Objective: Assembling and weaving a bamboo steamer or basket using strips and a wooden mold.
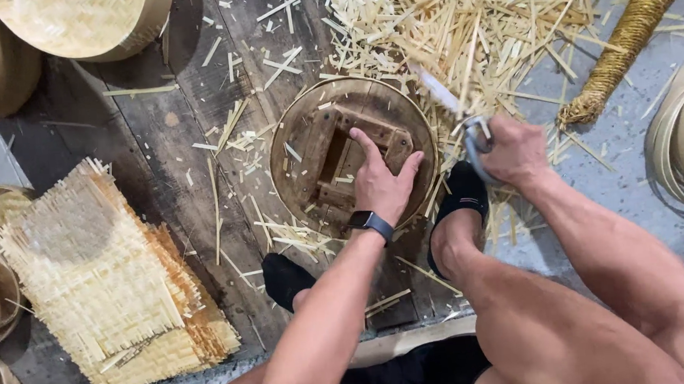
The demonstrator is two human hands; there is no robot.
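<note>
Nearby, bamboo offcuts (466, 26) crowd the round mould (300, 151).

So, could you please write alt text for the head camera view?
Seen from above, a person's left hand presses flat on a round wooden form while the right hand grips a blurred blade at its edge; bamboo offcuts and woven mats surround it.

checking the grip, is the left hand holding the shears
No, the left hand presses flat on the round wooden form; the right hand holds the shears.
</note>
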